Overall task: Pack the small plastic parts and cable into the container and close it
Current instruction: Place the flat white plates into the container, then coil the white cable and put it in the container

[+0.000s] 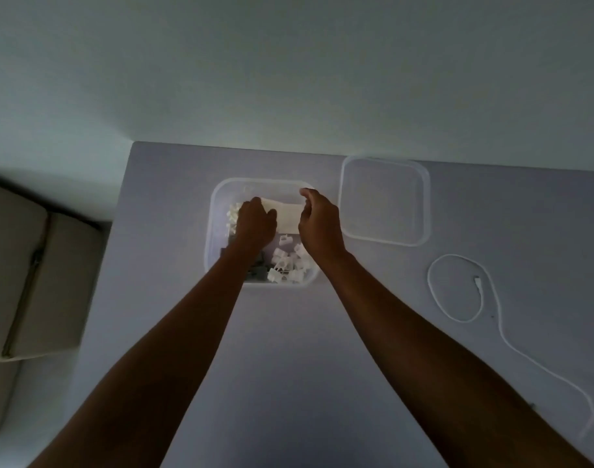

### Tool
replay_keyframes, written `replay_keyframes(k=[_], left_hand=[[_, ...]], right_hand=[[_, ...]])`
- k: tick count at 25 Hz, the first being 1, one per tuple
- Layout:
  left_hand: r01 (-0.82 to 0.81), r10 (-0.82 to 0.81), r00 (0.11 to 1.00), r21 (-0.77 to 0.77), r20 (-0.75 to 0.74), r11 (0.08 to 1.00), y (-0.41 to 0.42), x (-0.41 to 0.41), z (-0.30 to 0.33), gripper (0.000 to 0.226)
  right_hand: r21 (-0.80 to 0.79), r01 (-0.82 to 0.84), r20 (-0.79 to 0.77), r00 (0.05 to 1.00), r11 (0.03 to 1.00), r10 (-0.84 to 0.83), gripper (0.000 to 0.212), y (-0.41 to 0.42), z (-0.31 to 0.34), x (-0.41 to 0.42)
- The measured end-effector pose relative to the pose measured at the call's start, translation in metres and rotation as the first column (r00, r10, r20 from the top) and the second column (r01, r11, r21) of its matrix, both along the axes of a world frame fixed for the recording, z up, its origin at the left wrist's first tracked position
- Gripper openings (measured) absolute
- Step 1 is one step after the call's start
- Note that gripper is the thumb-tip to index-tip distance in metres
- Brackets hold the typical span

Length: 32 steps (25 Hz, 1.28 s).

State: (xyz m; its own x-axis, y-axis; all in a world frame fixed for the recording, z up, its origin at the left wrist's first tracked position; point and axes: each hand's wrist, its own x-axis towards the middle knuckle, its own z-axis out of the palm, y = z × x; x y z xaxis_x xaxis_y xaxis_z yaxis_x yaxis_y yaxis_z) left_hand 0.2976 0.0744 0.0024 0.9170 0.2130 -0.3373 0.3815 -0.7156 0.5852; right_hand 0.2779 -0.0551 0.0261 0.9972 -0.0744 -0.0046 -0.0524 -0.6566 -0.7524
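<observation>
We are reaching both hands into the clear plastic container (pixel 218 211), where white plastic clips (pixel 287 261) are lying: our left hand (pixel 255 219) is pinching a pale flat card (pixel 287 214), our right hand (pixel 319 221) hovering loosely curled, holding nothing. Right of the container, its lid (pixel 385 201) is lying flat and the white cable (pixel 464 298) is looping on the table (pixel 322 349); we are reading no writing anywhere.
</observation>
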Motion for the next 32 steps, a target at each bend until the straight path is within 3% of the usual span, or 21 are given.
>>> replay_keyframes(k=[2, 4, 8, 10, 13, 19, 21, 23, 24, 27, 29, 32], left_hand=[[-0.024, 0.029, 0.994, -0.045, 0.103, 0.999, -0.010, -0.013, 0.012, 0.040], [-0.002, 0.017, 0.970, -0.063, 0.244, 0.998, -0.026, -0.030, 0.025, 0.039], [0.237, -0.164, 0.861, -0.094, 0.481, 0.967, -0.087, -0.072, 0.047, 0.027], [0.398, -0.276, 0.824, -0.159, 0.496, 0.903, -0.125, -0.094, 0.050, 0.022], [0.551, -0.423, 0.783, -0.193, 0.456, 0.812, -0.171, -0.126, 0.040, 0.019], [0.656, -0.566, 0.735, -0.180, 0.374, 0.733, -0.220, -0.179, 0.028, 0.024], [0.668, -0.601, 0.727, -0.141, 0.331, 0.731, -0.226, -0.192, 0.031, 0.038], [0.680, -0.632, 0.713, -0.077, 0.304, 0.729, -0.229, -0.201, 0.039, 0.052], [0.687, -0.643, 0.699, -0.046, 0.313, 0.725, -0.229, -0.203, 0.044, 0.055], [0.695, -0.627, 0.658, -0.016, 0.417, 0.719, -0.232, -0.201, 0.081, 0.034], [0.632, -0.526, 0.718, -0.111, 0.456, 0.767, -0.228, -0.197, 0.116, 0.020], [0.465, -0.301, 0.871, -0.453, 0.387, 0.761, -0.216, -0.192, 0.171, 0.026]], right_hand=[[0.016, 0.034, 0.141, 0.989, 0.999, -0.036, 0.027, -0.028, 0.007, -0.020], [0.014, 0.111, 0.187, 0.976, 0.994, -0.112, 0.027, -0.065, 0.005, -0.044], [-0.064, 0.317, 0.060, 0.948, 0.946, -0.313, 0.025, -0.154, -0.023, -0.109], [-0.202, 0.375, -0.036, 0.920, 0.905, -0.390, 0.027, -0.203, -0.045, -0.150], [-0.431, 0.306, -0.205, 0.883, 0.849, -0.423, 0.038, -0.256, -0.073, -0.203], [-0.530, 0.160, -0.288, 0.890, 0.833, -0.354, 0.016, -0.282, -0.071, -0.230], [-0.412, 0.174, -0.273, 0.913, 0.894, -0.304, 0.015, -0.282, -0.053, -0.236], [-0.070, 0.182, -0.266, 0.944, 0.981, -0.194, 0.015, -0.276, -0.013, -0.243], [0.111, 0.166, -0.261, 0.956, 0.980, -0.133, 0.016, -0.272, 0.011, -0.243], [0.380, 0.119, -0.141, 0.988, 0.917, -0.070, 0.020, -0.260, 0.092, -0.239], [0.492, 0.088, -0.141, 0.990, 0.866, -0.020, 0.029, -0.256, 0.143, -0.234], [0.694, 0.015, -0.266, 0.935, 0.720, 0.237, 0.040, -0.252, 0.213, -0.233]])
